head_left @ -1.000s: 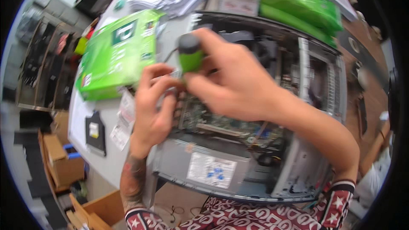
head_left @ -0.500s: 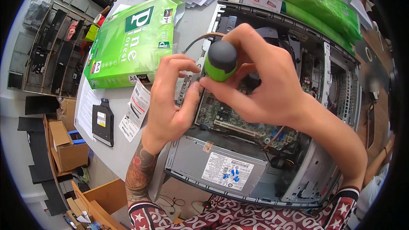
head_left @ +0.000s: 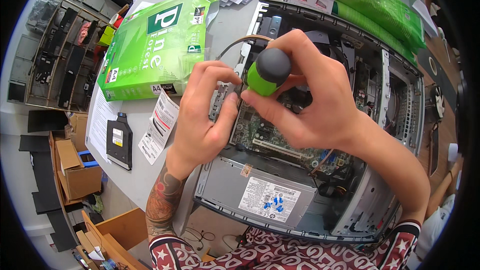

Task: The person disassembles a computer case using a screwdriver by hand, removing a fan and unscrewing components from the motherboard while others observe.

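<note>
The right hand (head_left: 320, 105) has its fingers clamped on a screwdriver (head_left: 267, 72) held upright over the open computer case (head_left: 395, 95), at twelve o'clock of the power supply (head_left: 260, 195). The left hand (head_left: 205, 120), fingers pinched together, probably steadies the hidden tip. Driving a screw; next calls for straight downward pressure.

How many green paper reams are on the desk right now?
3. One green ream lies left of the open computer case; two more are stacked behind the case. Others may be hidden.

Right hand (head_left: 310, 102) around a green-and-grey screwdriver handle (head_left: 267, 72), left hand (head_left: 205, 115) beside it, over an open computer case (head_left: 400, 100).
</note>
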Available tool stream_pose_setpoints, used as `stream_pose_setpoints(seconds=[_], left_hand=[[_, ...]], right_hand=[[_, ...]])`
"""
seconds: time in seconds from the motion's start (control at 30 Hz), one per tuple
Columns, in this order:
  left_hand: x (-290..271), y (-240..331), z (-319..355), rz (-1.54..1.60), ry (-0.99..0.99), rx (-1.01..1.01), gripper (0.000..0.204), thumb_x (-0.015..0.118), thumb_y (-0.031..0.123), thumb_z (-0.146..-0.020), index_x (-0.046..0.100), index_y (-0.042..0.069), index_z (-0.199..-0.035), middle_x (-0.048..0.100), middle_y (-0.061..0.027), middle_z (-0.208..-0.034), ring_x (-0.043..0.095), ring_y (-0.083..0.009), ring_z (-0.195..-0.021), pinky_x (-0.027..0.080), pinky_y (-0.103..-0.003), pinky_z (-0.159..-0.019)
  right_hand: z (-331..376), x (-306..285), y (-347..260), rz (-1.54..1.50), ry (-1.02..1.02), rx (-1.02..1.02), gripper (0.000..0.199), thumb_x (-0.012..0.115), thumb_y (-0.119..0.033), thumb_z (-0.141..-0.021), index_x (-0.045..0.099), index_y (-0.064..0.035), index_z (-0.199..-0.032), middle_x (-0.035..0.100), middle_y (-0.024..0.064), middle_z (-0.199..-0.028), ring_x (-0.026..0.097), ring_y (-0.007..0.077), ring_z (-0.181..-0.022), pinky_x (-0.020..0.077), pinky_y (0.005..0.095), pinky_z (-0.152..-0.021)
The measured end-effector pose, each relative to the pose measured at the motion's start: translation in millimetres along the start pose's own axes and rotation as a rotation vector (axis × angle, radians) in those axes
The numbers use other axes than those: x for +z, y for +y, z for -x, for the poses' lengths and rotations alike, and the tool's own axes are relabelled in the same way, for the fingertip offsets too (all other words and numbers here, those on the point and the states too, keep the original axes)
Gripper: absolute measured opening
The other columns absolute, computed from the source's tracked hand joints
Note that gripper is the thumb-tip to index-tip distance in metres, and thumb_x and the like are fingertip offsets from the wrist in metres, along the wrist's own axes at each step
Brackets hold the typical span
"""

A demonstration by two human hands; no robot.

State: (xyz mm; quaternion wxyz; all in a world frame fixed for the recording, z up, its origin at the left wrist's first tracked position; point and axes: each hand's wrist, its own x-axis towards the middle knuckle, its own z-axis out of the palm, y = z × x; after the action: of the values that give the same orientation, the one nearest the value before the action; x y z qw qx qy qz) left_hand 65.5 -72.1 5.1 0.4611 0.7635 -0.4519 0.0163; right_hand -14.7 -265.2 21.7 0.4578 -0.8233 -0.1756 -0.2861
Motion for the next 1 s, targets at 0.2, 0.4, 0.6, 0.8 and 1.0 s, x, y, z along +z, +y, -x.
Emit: stream_pose_setpoints(seconds=[0.2, 0.4, 0.6, 0.8, 1.0], left_hand=[[1.1, 1.0, -0.8, 0.017, -0.004, -0.013, 0.022, 0.057, -0.001, -0.084, 0.058, 0.001, -0.106, 0.056, -0.0161, -0.108, 0.058, -0.0321, -0.100, 0.046, -0.038, -0.086], [0.6, 1.9, -0.1, 0.024, -0.001, -0.027, 0.022, 0.056, -0.002, -0.084, 0.058, 0.001, -0.106, 0.056, -0.0162, -0.107, 0.058, -0.0319, -0.099, 0.046, -0.038, -0.086], [-0.1, 2.1, -1.0, 0.009, -0.010, -0.011, 0.022, 0.056, -0.001, -0.084, 0.057, 0.001, -0.106, 0.056, -0.0161, -0.107, 0.057, -0.0317, -0.099, 0.046, -0.038, -0.085], [0.0, 0.4, -0.5, 0.015, -0.015, -0.017, 0.022, 0.056, -0.001, -0.084, 0.057, 0.001, -0.106, 0.056, -0.0160, -0.107, 0.057, -0.0314, -0.098, 0.046, -0.038, -0.085], [-0.1, 1.8, -0.9, 0.009, -0.013, -0.029, 0.023, 0.057, -0.001, -0.084, 0.057, 0.001, -0.107, 0.057, -0.0158, -0.107, 0.058, -0.0310, -0.098, 0.046, -0.037, -0.083]], right_hand=[[1.1, -1.3, 3.2, 0.010, -0.009, 0.006, 0.041, 0.081, -0.009, -0.080, 0.053, 0.0004, -0.109, 0.062, 0.0057, -0.084, 0.065, 0.0113, -0.075, 0.0600, 0.0261, -0.067], [1.8, 2.1, 3.2, -0.063, -0.004, 0.063, 0.042, 0.082, -0.008, -0.080, 0.053, -0.0007, -0.109, 0.062, 0.0053, -0.084, 0.066, 0.0104, -0.076, 0.0602, 0.0261, -0.068], [0.4, 1.5, 2.0, -0.021, 0.084, 0.032, 0.041, 0.083, -0.009, -0.080, 0.052, -0.0006, -0.106, 0.062, 0.0041, -0.081, 0.065, 0.0085, -0.073, 0.0576, 0.0240, -0.065], [-0.3, 0.0, 0.6, 0.023, 0.111, 0.098, 0.042, 0.085, -0.014, -0.080, 0.050, -0.0014, -0.099, 0.063, 0.0049, -0.080, 0.064, 0.0068, -0.071, 0.0546, 0.0225, -0.060], [-0.1, 0.1, 1.4, 0.006, 0.134, 0.136, 0.042, 0.084, -0.014, -0.081, 0.048, -0.0014, -0.098, 0.063, 0.0051, -0.077, 0.064, 0.0068, -0.071, 0.0566, 0.0240, -0.060]])
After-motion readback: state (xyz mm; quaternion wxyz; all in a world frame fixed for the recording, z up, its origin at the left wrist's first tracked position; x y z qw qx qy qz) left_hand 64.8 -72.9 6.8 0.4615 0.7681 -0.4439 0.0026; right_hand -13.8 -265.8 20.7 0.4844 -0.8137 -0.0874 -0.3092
